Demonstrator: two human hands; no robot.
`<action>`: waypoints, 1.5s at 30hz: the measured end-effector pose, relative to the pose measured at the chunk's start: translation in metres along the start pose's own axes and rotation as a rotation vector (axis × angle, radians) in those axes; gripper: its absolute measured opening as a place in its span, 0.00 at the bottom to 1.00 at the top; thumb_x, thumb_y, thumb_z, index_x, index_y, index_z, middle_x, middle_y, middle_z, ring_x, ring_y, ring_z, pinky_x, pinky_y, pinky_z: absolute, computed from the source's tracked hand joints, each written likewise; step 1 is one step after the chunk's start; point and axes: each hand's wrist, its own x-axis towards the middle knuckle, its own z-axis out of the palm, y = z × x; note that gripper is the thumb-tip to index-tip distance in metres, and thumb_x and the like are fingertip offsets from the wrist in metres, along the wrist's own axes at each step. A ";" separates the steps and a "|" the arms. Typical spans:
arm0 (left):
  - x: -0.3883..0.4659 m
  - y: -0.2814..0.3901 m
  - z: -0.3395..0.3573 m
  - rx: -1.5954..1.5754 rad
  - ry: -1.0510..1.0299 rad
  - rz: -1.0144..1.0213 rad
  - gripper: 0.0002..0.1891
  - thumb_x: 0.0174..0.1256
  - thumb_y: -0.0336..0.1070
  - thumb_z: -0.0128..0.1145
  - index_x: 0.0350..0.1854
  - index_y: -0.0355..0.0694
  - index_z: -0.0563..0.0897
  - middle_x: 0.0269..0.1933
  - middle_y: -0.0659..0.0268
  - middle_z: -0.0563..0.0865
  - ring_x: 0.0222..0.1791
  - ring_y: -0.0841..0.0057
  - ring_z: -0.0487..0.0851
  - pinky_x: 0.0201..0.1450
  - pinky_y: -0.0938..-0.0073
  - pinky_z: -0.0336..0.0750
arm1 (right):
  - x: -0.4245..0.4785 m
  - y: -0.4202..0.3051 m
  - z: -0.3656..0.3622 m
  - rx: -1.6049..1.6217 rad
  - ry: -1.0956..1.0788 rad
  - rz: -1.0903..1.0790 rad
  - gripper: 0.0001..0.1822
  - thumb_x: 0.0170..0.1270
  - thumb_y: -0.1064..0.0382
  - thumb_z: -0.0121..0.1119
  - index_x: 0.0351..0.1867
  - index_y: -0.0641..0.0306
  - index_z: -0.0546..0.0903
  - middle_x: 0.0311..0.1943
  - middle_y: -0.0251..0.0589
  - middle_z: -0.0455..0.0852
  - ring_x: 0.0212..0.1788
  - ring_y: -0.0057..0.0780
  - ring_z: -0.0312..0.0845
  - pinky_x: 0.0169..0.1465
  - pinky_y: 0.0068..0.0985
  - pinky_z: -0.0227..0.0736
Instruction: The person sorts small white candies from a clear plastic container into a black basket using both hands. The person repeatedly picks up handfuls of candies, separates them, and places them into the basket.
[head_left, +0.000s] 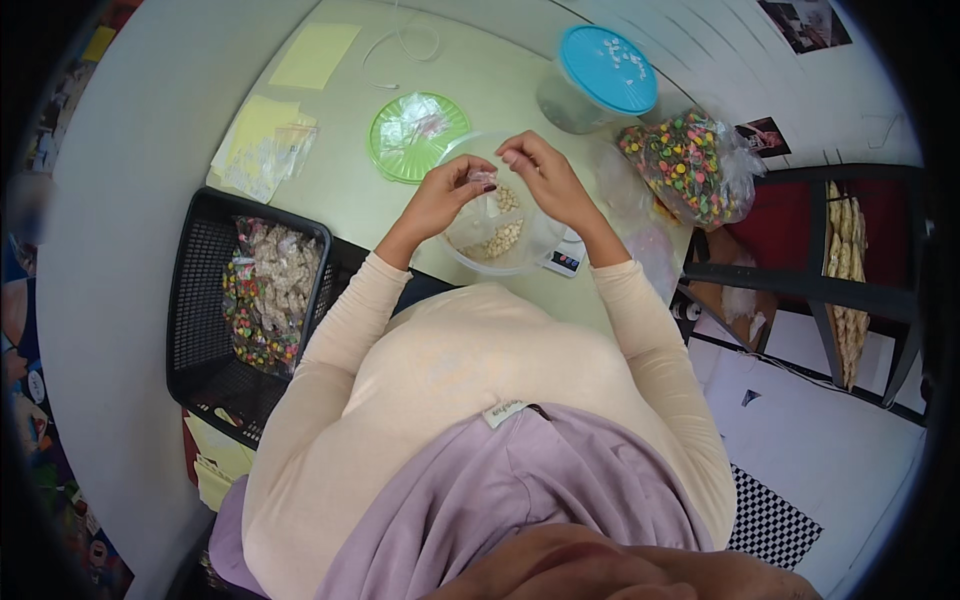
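My left hand (451, 196) is closed on the edge of a small clear plastic bag (481, 177) above a round translucent tub (466, 262). Small pale round pieces (504, 238) lie in the tub, along with something whitish and translucent. My right hand (541, 174) is over the tub's right side, with thumb and forefinger close together near the bag; whether it grips anything is not clear. Below my right wrist, a digital scale (565, 262) with buttons is partly hidden by the tub.
A green lid (386, 161) holding clear bags lies behind the tub. A blue-lidded container (609, 71) and a bag of colourful candies (694, 172) stand at back right. At left, a black plastic basket (191, 300) holds filled bags (281, 262). Yellow papers (315, 56) and a white cable (382, 85) are on the table.
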 end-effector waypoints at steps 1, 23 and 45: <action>-0.001 0.000 0.003 0.068 0.049 0.030 0.16 0.69 0.26 0.59 0.57 0.32 0.79 0.50 0.64 0.86 0.51 0.76 0.84 0.60 0.74 0.76 | 0.004 0.010 0.002 0.095 0.040 0.144 0.07 0.71 0.64 0.57 0.41 0.64 0.83 0.40 0.47 0.85 0.40 0.44 0.80 0.49 0.36 0.76; -0.010 -0.004 0.029 0.524 0.332 0.291 0.22 0.59 0.29 0.70 0.57 0.35 0.81 0.40 0.61 0.88 0.42 0.71 0.86 0.49 0.71 0.78 | 0.018 0.064 0.022 -1.075 -0.577 -0.034 0.09 0.59 0.66 0.63 0.41 0.64 0.82 0.33 0.44 0.90 0.43 0.43 0.88 0.41 0.41 0.79; -0.004 -0.001 0.021 0.289 0.211 0.196 0.21 0.62 0.28 0.68 0.58 0.35 0.81 0.47 0.61 0.87 0.49 0.72 0.84 0.57 0.71 0.76 | -0.006 0.080 0.019 -0.104 -0.632 0.417 0.15 0.63 0.67 0.54 0.47 0.72 0.85 0.39 0.47 0.91 0.41 0.34 0.88 0.48 0.30 0.78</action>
